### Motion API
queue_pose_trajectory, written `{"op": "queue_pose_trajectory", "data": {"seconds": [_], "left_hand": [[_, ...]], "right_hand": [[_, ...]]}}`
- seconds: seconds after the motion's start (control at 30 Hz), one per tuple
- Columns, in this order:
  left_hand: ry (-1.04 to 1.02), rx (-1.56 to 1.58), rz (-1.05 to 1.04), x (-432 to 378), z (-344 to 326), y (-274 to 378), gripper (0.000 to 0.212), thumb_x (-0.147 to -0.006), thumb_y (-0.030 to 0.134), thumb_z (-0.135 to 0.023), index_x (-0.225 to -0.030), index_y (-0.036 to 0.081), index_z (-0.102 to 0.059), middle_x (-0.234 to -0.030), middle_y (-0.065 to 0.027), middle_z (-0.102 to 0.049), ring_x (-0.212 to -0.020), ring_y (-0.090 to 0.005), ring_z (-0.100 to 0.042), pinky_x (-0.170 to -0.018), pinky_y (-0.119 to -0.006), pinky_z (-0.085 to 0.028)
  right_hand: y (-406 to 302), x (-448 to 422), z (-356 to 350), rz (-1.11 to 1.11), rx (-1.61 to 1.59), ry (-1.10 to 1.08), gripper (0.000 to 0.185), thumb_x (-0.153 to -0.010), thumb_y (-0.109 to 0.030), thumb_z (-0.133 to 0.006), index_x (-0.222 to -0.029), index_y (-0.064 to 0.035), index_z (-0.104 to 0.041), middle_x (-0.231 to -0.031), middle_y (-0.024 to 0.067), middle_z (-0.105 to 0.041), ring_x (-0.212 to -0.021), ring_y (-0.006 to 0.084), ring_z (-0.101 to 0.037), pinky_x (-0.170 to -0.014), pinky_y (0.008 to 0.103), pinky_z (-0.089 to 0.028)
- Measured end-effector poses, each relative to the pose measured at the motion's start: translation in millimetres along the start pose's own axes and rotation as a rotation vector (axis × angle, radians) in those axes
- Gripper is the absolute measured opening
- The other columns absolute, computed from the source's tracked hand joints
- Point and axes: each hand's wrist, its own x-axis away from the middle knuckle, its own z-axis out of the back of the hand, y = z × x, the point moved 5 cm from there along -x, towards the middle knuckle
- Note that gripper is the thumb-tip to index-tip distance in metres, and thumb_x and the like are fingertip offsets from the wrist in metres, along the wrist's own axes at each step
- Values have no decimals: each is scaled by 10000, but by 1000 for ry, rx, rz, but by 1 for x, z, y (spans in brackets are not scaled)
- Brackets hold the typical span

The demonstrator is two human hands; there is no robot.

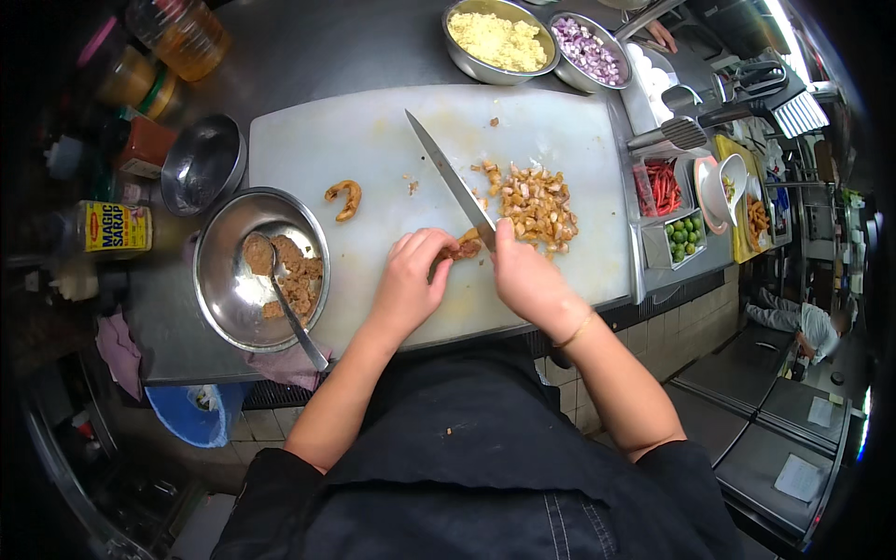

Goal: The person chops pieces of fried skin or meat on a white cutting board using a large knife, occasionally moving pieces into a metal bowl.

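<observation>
My right hand (535,283) is closed around the handle of a kitchen knife (448,178), whose blade points up and left over a white cutting board (301,140). My left hand (416,280) presses a piece of browned meat (465,247) against the board, just left of the blade's heel. Right of the knife lies a heap of diced browned meat (535,203). A curved strip of meat (344,199) rests apart on the board's left part. A steel bowl (204,280) with brown minced food (297,269) and a spoon (290,311) overlaps the board's lower left edge.
Bowls of minced yellowish food (497,42) and diced red onion (586,50) stand behind the board. An empty steel bowl (203,164) and seasoning containers (117,226) are at left. Red chillies (659,187) and green citrus (682,239) sit at right. Another person (815,332) is farther right.
</observation>
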Motion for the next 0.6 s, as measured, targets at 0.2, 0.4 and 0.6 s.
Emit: {"op": "queue_pose_trajectory", "data": {"seconds": [0.2,0.4,0.6], "left_hand": [[85,-193,-91,-16,11,2,217,-773,-69,-663,-965,31,-643,-1036,-111,-585,-912,-275,-620,-828,-347,-509],[144,69,54,-17,5,-14,163,-751,-2,-703,-874,72,-628,-941,-62,-599,-916,-258,-600,-832,-372,-458],[155,-103,-34,-18,9,-8,152,-748,12,-717,-865,57,-632,-926,-76,-625,-934,-270,-610,-859,-378,-463]], "right_hand": [[-13,32,39,40,40,-95,271,-955,-99,-457,-1158,71,-403,-732,270,-637,-698,447,-632,-616,542,-481],[-13,35,36,98,22,-119,185,-947,-74,-445,-1084,41,-400,-718,252,-638,-678,435,-635,-608,531,-489],[-16,36,35,110,86,-179,172,-928,-43,-430,-1077,34,-393,-732,243,-643,-673,425,-640,-603,521,-493]]}}
